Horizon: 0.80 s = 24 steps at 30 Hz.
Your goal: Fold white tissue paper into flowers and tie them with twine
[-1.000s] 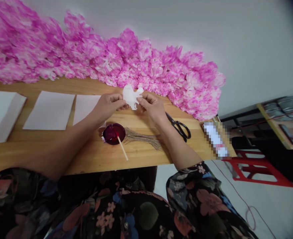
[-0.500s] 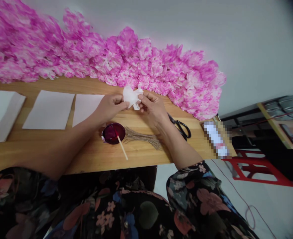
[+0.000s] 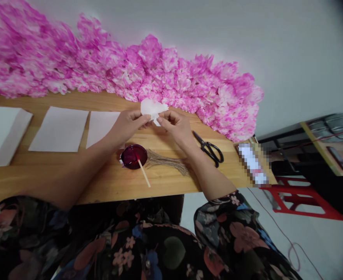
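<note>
Above the wooden table, a white, thin paper petal piece [image 3: 150, 107] is pinched between both hands. My left hand [image 3: 132, 122] grips its lower left side with thumb and fingers. On the other side, my right hand [image 3: 175, 126] pinches its lower right part, close to the left fingertips. Below the hands stands a bowl of dark red liquid [image 3: 129, 157], with a pale wooden stick [image 3: 144, 174] leaning out of it. A bundle of thin brown twine-like strands [image 3: 168, 161] lies right of the bowl, partly under my right forearm.
Black-handled scissors [image 3: 209, 148] lie right of my right forearm. White paper sheets [image 3: 59, 129] and a thicker white stack [image 3: 2, 134] lie at the left. Pink and white flowers [image 3: 159, 74] line the wall. A blurred-out phone-like object [image 3: 253, 163] rests near the table's right end, beside a red stool [image 3: 299, 198].
My right hand has moved slightly left, closer to the left one. The white paper piece looks more spread out, with its wide part turned upward. The scissors show more fully.
</note>
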Each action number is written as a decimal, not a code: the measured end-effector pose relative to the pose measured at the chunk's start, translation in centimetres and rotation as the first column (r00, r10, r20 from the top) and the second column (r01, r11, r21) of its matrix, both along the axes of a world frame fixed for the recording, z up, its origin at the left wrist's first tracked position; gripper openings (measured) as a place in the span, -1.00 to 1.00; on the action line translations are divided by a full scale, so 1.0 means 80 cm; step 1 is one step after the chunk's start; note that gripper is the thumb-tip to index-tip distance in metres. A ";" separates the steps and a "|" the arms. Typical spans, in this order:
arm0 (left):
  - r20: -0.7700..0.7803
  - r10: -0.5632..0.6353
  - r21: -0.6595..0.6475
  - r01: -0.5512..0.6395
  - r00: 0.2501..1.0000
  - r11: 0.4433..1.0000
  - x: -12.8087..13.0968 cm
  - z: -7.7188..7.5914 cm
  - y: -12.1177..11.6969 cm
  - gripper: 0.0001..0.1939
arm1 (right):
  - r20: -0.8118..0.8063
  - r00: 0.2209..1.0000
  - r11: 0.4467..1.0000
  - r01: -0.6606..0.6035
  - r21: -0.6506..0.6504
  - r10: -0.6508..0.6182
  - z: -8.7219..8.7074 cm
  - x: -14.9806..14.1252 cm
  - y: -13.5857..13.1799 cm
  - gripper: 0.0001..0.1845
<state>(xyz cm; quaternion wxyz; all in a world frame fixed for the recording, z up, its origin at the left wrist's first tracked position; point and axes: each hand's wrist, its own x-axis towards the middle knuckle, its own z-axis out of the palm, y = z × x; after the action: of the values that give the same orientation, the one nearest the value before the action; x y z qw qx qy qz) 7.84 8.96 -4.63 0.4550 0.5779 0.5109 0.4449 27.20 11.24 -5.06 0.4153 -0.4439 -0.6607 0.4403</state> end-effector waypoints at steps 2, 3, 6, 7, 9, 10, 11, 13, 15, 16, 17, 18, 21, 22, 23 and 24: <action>-0.070 -0.004 0.025 0.006 0.998 1.000 0.001 0.001 -0.001 -0.68 | -0.006 1.000 1.000 -0.009 -0.001 0.009 -0.001 -0.002 -0.001 -0.63; -0.103 -0.007 0.038 0.011 0.995 0.999 0.001 0.001 -0.002 -0.67 | -0.008 1.000 1.000 -0.012 -0.001 0.012 -0.001 -0.002 -0.002 -0.66; -0.162 -0.007 0.064 0.017 0.987 0.998 0.002 -0.002 -0.003 -0.73 | -0.009 1.000 1.000 -0.019 0.005 0.019 -0.001 -0.004 -0.003 -0.73; -0.170 -0.001 0.070 0.013 0.985 0.997 0.002 -0.004 -0.002 -0.77 | -0.009 1.000 1.000 -0.018 0.010 0.018 0.000 -0.004 -0.004 -0.74; -0.173 0.011 0.069 0.001 0.985 0.998 0.002 -0.006 -0.001 -0.83 | -0.013 1.000 1.000 -0.013 0.019 0.013 0.000 -0.004 -0.003 -0.74; -0.164 0.014 0.063 -0.004 0.986 0.998 0.002 -0.007 -0.001 -0.84 | -0.014 1.000 1.000 -0.011 0.022 0.012 0.000 -0.003 -0.002 -0.72; -0.145 0.015 0.054 -0.008 0.989 0.999 0.002 -0.007 0.000 -0.85 | -0.015 1.000 1.000 -0.009 0.023 0.010 -0.001 -0.002 -0.001 -0.71; -0.080 0.010 0.027 -0.007 0.997 1.000 0.001 -0.007 0.001 -0.85 | -0.015 1.000 1.000 0.000 0.027 0.000 -0.001 0.000 0.002 -0.68; -0.010 0.003 -0.002 -0.003 1.000 1.000 0.000 -0.006 0.002 -0.83 | -0.013 1.000 0.999 0.009 0.036 -0.009 -0.003 0.002 0.005 -0.65; 0.015 0.002 -0.015 -0.002 1.000 1.000 -0.001 -0.005 0.002 -0.82 | -0.013 1.000 0.999 0.013 0.040 -0.013 -0.003 0.003 0.006 -0.63; 0.028 0.001 -0.024 0.000 1.000 1.000 -0.002 -0.004 0.002 -0.80 | -0.015 1.000 0.999 0.018 0.044 -0.017 -0.003 0.003 0.006 -0.60; 0.032 0.001 -0.031 0.000 0.999 1.000 -0.002 -0.003 0.002 -0.80 | -0.018 1.000 0.999 0.021 0.047 -0.020 -0.002 0.004 0.006 -0.57; 0.020 0.001 -0.025 0.000 1.000 1.000 -0.003 -0.003 0.002 -0.78 | -0.012 1.000 0.999 0.025 0.035 -0.024 0.001 0.003 0.003 -0.46; 0.012 0.000 -0.020 0.000 1.000 1.000 -0.003 -0.004 0.002 -0.78 | 0.003 1.000 1.000 0.019 0.024 -0.020 0.003 0.003 0.001 -0.43; 0.004 0.000 -0.015 0.000 1.000 1.000 -0.002 -0.004 0.002 -0.79 | 0.022 1.000 1.000 0.012 0.014 -0.012 0.005 0.002 -0.001 -0.41; -0.006 -0.001 -0.012 0.001 1.000 1.000 -0.002 -0.005 0.002 -0.79 | 0.042 0.999 1.000 0.001 0.005 -0.002 0.005 0.001 -0.003 -0.40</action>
<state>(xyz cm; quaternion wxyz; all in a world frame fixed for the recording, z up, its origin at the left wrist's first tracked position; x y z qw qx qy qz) 7.65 9.13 -5.03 0.4569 0.5767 0.5149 0.4399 27.30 11.00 -4.62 0.4026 -0.4526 -0.6700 0.4291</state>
